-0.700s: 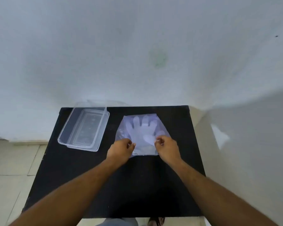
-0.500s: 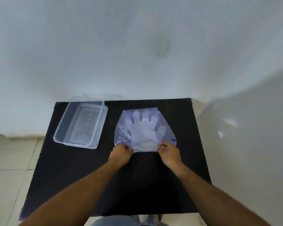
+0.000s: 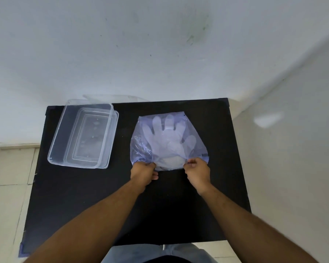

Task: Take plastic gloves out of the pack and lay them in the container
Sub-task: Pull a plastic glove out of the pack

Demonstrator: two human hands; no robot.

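Observation:
A bluish see-through pack (image 3: 196, 130) lies flat on the black table (image 3: 179, 215), right of centre. Inside it shows a stack of pale plastic gloves (image 3: 166, 141) with fingers pointing away from me. My left hand (image 3: 143, 172) pinches the pack's near edge at its left corner. My right hand (image 3: 198, 172) pinches the same edge at the right. A clear rectangular container (image 3: 65, 137) stands open at the table's back left, with nothing visible inside.
A white wall rises right behind the table, and another wall closes in on the right. Pale floor tiles (image 3: 6, 186) show past the table's left edge. The container seems to rest on its clear lid (image 3: 115, 122).
Both hands slid from the middle of the pack back to its near edge and pinched it. The pack now lies spread wider. The camera tilted slightly.

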